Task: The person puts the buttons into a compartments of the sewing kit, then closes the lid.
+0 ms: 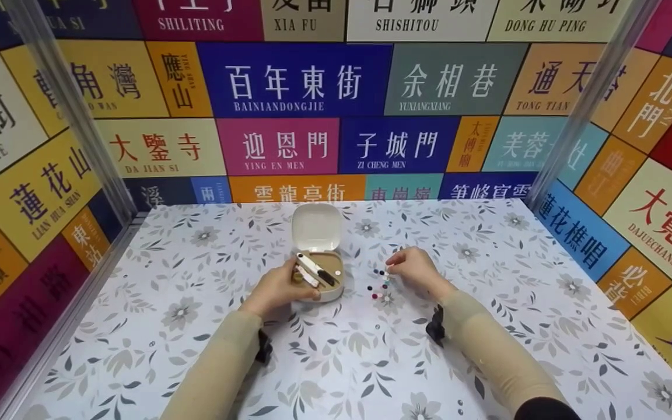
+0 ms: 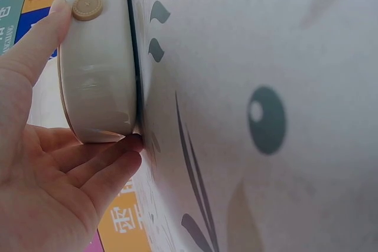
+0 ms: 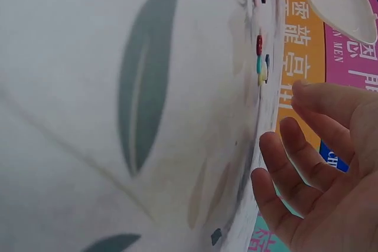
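Note:
An off-white box point(image 1: 335, 294) with rounded corners stands on the table, its lid point(image 1: 317, 228) tipped up at the back. My left hand point(image 1: 276, 287) grips the box's left side. In the left wrist view the thumb lies by a round tan knob point(image 2: 87, 7) on the box's front, and the fingers curl at its lower side. A slim white-and-black tool point(image 1: 315, 268) and small white pieces point(image 1: 307, 277) are in the box. My right hand point(image 1: 416, 269) hovers beside several small coloured discs point(image 1: 384, 287), its fingers loosely bent and nothing visible in them.
A white tablecloth point(image 1: 196, 356) with grey flowers and leaves covers the table. Colourful sign-patterned panels point(image 1: 289, 81) rise behind and at both sides, with clear upright corner strips point(image 1: 590, 99) at the back corners.

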### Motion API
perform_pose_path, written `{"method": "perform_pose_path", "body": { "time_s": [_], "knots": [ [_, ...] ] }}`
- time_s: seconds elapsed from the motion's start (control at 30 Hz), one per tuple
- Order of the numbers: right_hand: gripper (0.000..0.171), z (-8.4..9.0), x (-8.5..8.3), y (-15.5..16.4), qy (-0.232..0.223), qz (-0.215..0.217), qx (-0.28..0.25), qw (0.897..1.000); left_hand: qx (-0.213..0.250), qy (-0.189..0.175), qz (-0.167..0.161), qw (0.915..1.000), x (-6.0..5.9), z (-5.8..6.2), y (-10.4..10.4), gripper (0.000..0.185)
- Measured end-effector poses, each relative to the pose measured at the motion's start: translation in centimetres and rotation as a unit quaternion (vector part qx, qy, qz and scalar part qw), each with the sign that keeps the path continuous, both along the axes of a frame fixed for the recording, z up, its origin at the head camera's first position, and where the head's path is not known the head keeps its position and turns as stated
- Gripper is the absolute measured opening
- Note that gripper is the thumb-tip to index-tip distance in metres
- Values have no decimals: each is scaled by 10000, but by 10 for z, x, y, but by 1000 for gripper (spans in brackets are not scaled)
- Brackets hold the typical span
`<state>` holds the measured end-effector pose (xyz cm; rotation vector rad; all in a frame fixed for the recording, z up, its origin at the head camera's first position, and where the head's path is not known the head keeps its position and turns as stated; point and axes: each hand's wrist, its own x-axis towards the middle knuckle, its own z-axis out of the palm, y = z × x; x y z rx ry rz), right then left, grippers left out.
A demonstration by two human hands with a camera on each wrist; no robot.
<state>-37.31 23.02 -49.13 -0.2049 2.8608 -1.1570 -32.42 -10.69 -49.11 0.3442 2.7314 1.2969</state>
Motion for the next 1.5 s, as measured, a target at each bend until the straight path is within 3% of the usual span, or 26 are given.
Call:
{"method": "perform_pose_path", "body": {
  "time_s": [0.3, 0.43, 0.6, 0.73, 0.93, 1.5],
  "knots": [
    [23, -5, -1, -4, -278, -155, -56, 9995, 48, -104, 35, 9999, 2, 1, 2, 116],
    [18, -4, 1, -6, -322, -149, -37, 9994, 71, -141, 56, 9999, 3, 2, 2, 117],
    [8, -3, 2, -8, -201, -111, 181, 9996, 97, -168, 98, 9998, 2, 4, 1, 117],
    [11, -2, 2, -8, -68, -140, 513, 9986, 99, -218, 84, 9997, 2, 4, 1, 118],
    [11, -5, 1, -9, 217, -46, 931, 9954, -94, 2, 47, 9999, 2, 3, 1, 114],
    [9, -4, 2, -12, 274, 23, 1279, 9914, -12, -74, 88, 9999, 3, 3, 2, 113]
  ]
}}
